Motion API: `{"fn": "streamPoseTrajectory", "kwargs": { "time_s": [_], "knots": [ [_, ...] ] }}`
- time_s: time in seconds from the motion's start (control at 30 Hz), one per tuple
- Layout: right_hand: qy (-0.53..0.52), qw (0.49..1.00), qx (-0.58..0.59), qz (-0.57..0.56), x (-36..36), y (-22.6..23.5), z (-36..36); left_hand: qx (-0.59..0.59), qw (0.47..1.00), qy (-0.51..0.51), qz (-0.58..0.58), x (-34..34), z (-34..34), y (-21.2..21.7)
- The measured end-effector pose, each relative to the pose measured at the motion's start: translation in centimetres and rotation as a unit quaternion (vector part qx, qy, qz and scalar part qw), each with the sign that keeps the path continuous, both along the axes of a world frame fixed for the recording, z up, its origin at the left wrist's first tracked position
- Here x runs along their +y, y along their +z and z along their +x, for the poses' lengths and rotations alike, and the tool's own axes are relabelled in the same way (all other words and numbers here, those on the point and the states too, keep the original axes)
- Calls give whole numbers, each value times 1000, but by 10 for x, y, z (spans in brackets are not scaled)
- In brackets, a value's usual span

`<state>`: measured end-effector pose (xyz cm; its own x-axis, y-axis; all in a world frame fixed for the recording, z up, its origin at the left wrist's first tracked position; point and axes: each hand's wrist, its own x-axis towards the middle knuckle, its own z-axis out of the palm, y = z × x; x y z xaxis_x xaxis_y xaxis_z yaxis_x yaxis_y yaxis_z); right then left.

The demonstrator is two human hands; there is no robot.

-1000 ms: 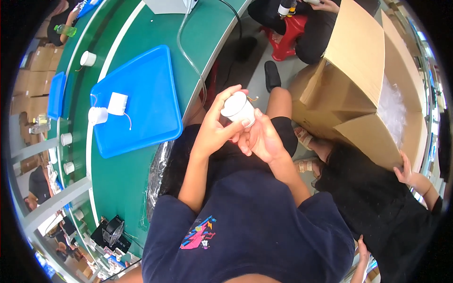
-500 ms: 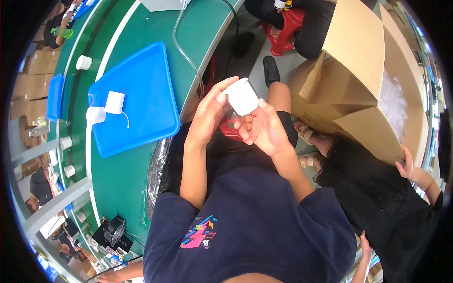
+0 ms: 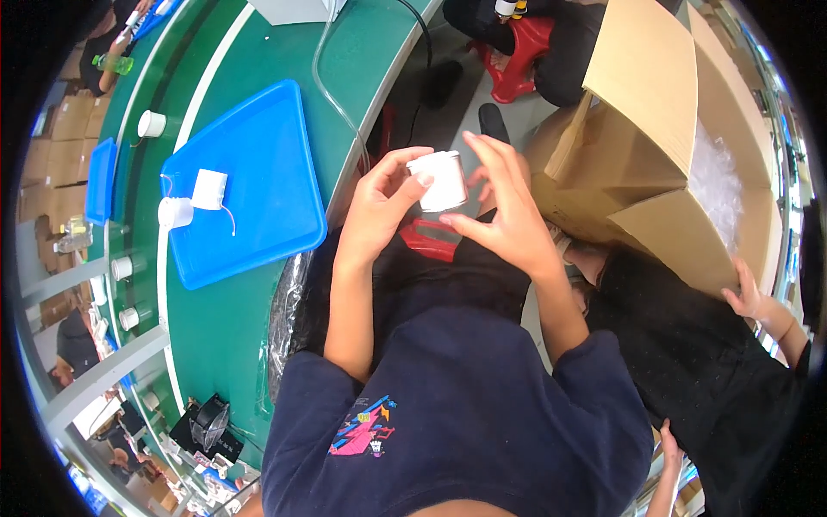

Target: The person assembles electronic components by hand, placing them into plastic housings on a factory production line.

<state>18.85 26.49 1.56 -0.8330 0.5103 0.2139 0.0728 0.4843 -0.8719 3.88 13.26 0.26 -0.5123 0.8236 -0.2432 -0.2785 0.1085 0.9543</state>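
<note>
A small white cylinder-like part with a darker rim is held up in front of me, over my lap. My left hand is closed around its left side, thumb across its face. Beside it, my right hand is open, thumb and fingers spread around the part's right side. The thumb tip is close below its lower edge; whether it touches I cannot tell. On the green table to the left, a blue tray holds a flat white block with a thin wire and a round white part.
Several white round parts, one of them a white cup-like part, stand along the belt beyond the tray. A large open cardboard box with clear plastic inside is at right, with another person's hand at it. A red stool stands ahead.
My right hand has let go of the white part and opened, its fingers spreading upward. The part has turned more upright in my left hand.
</note>
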Motion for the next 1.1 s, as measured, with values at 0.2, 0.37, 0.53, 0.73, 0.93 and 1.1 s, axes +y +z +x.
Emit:
{"fn": "streamPoseTrajectory", "kwargs": {
  "time_s": [0.2,0.37,0.53,0.73,0.93,1.1],
  "knots": [
    [90,993,40,-60,10,-21,-6,7,1000,-12,-10,-4,-6,-4],
    [58,992,74,-83,5,-27,-4,-67,995,-54,48,-14,-4,-24],
    [72,970,123,-197,0,-41,-5,-237,955,-74,165,-9,11,-41],
    [80,961,127,-230,-2,-45,-5,-249,952,-66,167,-3,13,-36],
    [70,996,35,45,7,-26,-2,-49,998,-42,-8,-7,12,-20],
    [94,930,154,-320,3,-54,0,-141,981,-26,132,-18,12,-25]
  ]
}}
